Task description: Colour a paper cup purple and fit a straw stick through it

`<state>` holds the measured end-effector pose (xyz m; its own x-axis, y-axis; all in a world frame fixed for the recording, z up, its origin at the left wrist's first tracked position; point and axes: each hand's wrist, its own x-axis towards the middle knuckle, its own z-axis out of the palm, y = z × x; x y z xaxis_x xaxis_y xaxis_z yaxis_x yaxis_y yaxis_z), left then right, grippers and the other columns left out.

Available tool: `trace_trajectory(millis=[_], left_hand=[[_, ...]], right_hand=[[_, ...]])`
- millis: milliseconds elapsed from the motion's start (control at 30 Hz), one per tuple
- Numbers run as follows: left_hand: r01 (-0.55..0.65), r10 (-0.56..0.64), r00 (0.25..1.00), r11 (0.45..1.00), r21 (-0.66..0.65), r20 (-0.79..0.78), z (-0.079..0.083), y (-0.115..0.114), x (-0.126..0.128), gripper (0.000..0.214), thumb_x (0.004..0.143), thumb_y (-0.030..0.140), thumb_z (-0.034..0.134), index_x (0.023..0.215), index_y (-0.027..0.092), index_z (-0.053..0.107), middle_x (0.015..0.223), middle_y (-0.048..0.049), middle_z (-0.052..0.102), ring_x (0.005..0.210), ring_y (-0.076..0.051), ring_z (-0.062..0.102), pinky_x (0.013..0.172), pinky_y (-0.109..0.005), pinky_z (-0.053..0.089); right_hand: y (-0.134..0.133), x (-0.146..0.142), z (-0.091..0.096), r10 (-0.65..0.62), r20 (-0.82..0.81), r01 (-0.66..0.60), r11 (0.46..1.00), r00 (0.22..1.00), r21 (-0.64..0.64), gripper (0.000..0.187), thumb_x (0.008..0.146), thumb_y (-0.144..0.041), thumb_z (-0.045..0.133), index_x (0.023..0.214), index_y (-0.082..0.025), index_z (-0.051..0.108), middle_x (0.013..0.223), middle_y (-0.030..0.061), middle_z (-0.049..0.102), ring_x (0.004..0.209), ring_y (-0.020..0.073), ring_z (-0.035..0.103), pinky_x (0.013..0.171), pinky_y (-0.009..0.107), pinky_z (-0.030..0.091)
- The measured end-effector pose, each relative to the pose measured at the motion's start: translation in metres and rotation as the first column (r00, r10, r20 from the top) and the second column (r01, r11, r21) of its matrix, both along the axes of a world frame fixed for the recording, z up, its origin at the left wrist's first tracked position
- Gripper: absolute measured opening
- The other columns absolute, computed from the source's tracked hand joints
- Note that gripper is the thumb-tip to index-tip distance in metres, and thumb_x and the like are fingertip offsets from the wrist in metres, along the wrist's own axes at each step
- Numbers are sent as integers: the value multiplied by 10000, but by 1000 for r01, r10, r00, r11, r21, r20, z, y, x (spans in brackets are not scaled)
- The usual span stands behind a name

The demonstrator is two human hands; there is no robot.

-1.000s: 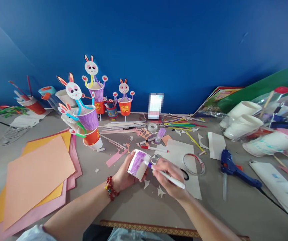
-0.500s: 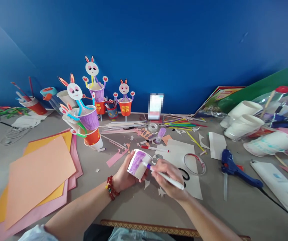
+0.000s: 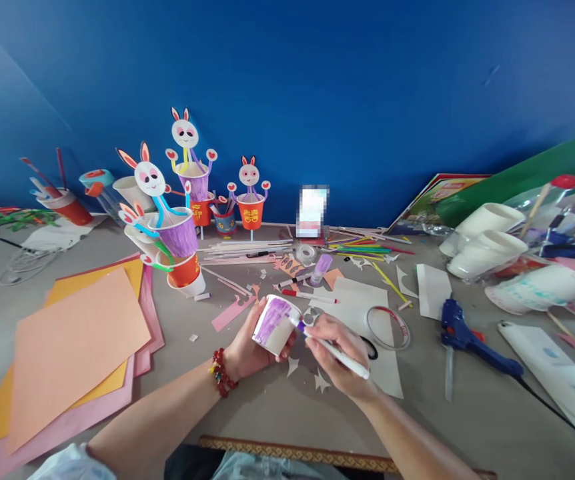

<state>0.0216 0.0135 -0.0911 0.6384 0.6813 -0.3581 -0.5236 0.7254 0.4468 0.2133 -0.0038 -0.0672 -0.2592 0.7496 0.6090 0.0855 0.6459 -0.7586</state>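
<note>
- Left grip [image 3: 247,348] wrapped around the cup [image 3: 271,327], held tilted over the tabletop [image 3: 282,417], its wall partly purple.
- Right grip [image 3: 336,347] pinching the marker [image 3: 352,366], tip at the cup's right side.
- Tape ring [image 3: 405,333] right of the marker; glue gun [image 3: 472,345] farther right.
- Colored paper [image 3: 77,353] at left, rabbit cups [image 3: 178,242] standing behind it.

Left hand [image 3: 252,348] cradles a white paper cup [image 3: 269,335], tilted, its side part-coloured purple. Right hand [image 3: 338,343] grips a white marker [image 3: 343,361], tip at the cup; can't tell if it's actually touching. Rabbit-topped cup figures [image 3: 177,233] back left, coloured paper stack [image 3: 82,353] left, blue glue gun [image 3: 482,350] right, blue wall [image 3: 367,93] behind.
</note>
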Motion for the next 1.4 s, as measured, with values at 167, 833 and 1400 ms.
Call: trace_trajectory(millis=[167,833,1400], left_hand=[[-22,22,1000,1000,3,16,1,0,1,755,849,743,424,1115,76,654,706,-85,660,507,-156,578,456,-237,346],[-116,120,991,991,66,-65,0,-3,3,723,807,774,486,984,99,676,764,-104,691,571,-166,615,517,-255,426],[-175,192,966,979,108,-173,5,-2,5,541,876,632,509,941,120,669,741,-72,675,598,-184,624,565,-286,444]], right_hand=[[-2,-3,5,133,43,-135,990,990,50,275,836,-33,595,1024,-230,636,698,-11,576,638,144,544,595,271,436],[-2,-3,11,115,64,-118,992,991,42,201,856,-93,582,985,-233,646,641,-9,587,588,152,524,553,275,417],[-2,-1,5,-11,-59,6,996,998,-92,132,871,-95,592,875,-218,641,727,18,607,629,150,568,571,283,466]])
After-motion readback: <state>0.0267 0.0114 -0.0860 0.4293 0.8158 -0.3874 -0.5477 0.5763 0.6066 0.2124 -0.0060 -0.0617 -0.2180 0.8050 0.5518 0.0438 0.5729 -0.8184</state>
